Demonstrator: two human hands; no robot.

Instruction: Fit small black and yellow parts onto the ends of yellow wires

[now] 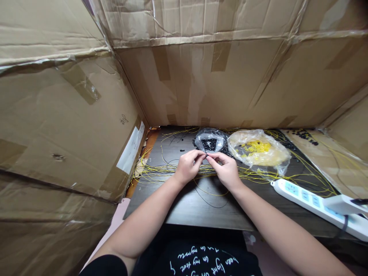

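Left of the clear bag of black parts point(209, 142), yellow wires point(155, 168) fan across the bench point(184, 207). Just in front of that bag the left hand point(188, 165) and right hand point(225, 168) meet, fingertips pinched together on a small black piece point(206, 155), barely visible. Keeping both pinches tight and close should steady it. Right of the bag lies a bag of yellow parts point(258, 150), then a power strip point(316, 203).
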